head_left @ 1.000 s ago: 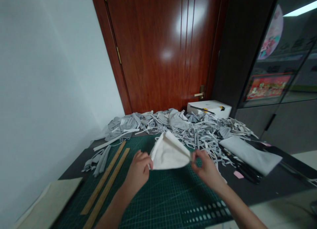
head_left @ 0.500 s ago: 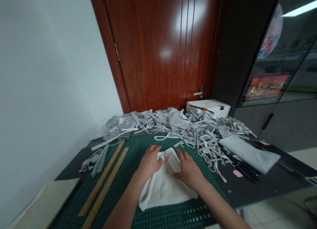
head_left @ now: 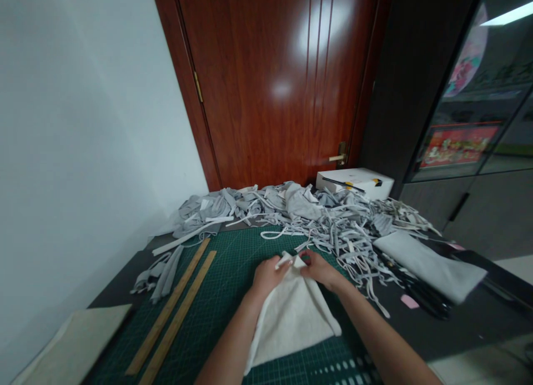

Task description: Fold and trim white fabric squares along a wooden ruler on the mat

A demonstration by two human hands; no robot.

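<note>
A cream cloth piece [head_left: 293, 318] lies on the green cutting mat [head_left: 225, 279], narrow at its far end and wide at the near edge. My left hand [head_left: 268, 275] is closed on the far left corner of the cloth. Opposite it, my right hand [head_left: 318, 267] pinches the far right corner. Between the two hands the fabric is bunched, with a small folded flap standing up. Some fingertips are hidden by the cloth and the hands.
Grey fabric scraps [head_left: 303, 201] are heaped along the back. Two wooden rulers [head_left: 179, 318] lie at left, near folded beige fabric [head_left: 79, 340]. At right are a grey pouch [head_left: 431, 263], black scissors [head_left: 428, 300] and a pink piece [head_left: 410, 301]. A white box [head_left: 356, 182] stands behind.
My hands have gone from lying spread on the cloth to gripping its far corners. They are closer together, and the far end of the cloth is now gathered.
</note>
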